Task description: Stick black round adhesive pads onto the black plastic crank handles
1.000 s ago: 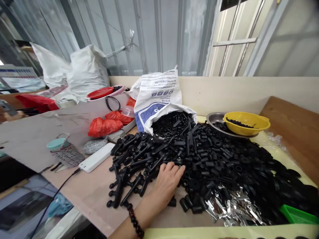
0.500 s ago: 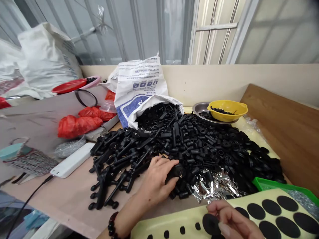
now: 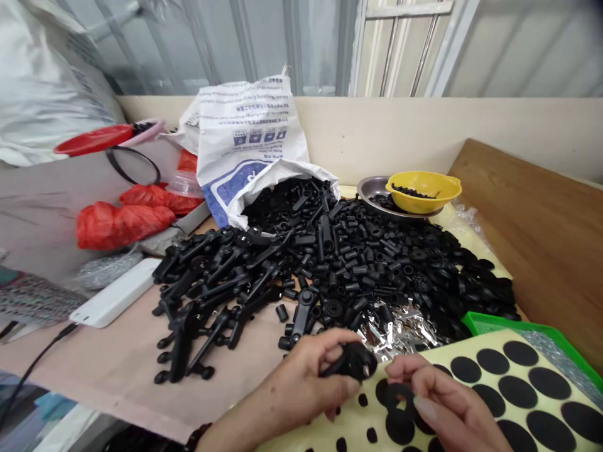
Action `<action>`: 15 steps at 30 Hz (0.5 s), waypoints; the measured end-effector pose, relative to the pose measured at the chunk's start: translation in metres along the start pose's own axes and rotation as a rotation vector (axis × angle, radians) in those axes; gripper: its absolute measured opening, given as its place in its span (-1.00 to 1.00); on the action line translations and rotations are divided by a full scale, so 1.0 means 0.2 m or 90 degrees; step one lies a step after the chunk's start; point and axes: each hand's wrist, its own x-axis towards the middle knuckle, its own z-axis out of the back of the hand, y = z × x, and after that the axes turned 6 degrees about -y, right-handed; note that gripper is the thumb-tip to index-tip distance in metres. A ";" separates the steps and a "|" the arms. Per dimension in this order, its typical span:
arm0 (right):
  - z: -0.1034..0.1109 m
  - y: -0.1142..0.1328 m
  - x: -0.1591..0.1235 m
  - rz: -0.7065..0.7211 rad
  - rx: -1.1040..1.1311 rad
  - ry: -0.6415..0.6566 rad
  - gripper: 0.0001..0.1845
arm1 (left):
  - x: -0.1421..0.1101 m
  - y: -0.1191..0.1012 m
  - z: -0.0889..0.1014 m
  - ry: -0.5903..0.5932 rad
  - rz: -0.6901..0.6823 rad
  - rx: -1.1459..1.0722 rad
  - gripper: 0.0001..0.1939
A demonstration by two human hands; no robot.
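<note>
My left hand (image 3: 301,383) is closed round a small black plastic part (image 3: 354,362), held just above the near edge of the table. My right hand (image 3: 440,407) pinches a black round sticker (image 3: 394,397) over a pale yellow sheet of black round stickers (image 3: 499,402). Just beyond both hands lies a big heap of black plastic parts (image 3: 358,263): long lever-shaped pieces on the left, short tubes in the middle, round caps on the right. A small pile of shiny metal clips (image 3: 400,329) sits at the heap's near edge.
A white woven sack (image 3: 245,144) spills parts at the back. A yellow bowl (image 3: 424,188) rests in a steel dish (image 3: 370,188). A green tray (image 3: 541,329) sits at right, red bags (image 3: 117,220) and a white power strip (image 3: 115,293) at left. A wooden board (image 3: 532,220) borders the right.
My left hand has pulled back from the heap toward me with a black part in it. My right hand has come further into view over the sticker sheet. The view has tilted down.
</note>
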 end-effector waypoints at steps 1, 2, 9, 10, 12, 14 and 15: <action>0.00 0.00 0.00 -0.008 0.006 0.014 -0.81 | 0.00 0.04 -0.03 0.028 0.030 -0.001 -0.53; 0.00 0.00 0.00 -0.011 0.008 0.019 -0.81 | 0.00 0.09 -0.05 0.043 0.052 -0.002 -0.51; -0.05 -0.01 -0.01 -0.011 -0.022 -0.024 -0.77 | 0.01 0.20 -0.08 0.104 0.048 0.010 -0.49; -0.05 -0.01 -0.01 -0.013 -0.025 -0.029 -0.76 | 0.01 0.19 -0.07 0.103 0.050 0.008 -0.50; -0.05 -0.02 -0.01 -0.005 -0.032 -0.037 -0.76 | 0.01 0.18 -0.07 0.103 0.052 0.008 -0.52; -0.05 -0.03 -0.01 0.004 -0.037 -0.044 -0.77 | 0.00 0.17 -0.08 0.110 0.056 0.013 -0.55; -0.05 -0.03 -0.01 0.005 -0.039 -0.045 -0.77 | 0.00 0.17 -0.08 0.112 0.059 0.015 -0.56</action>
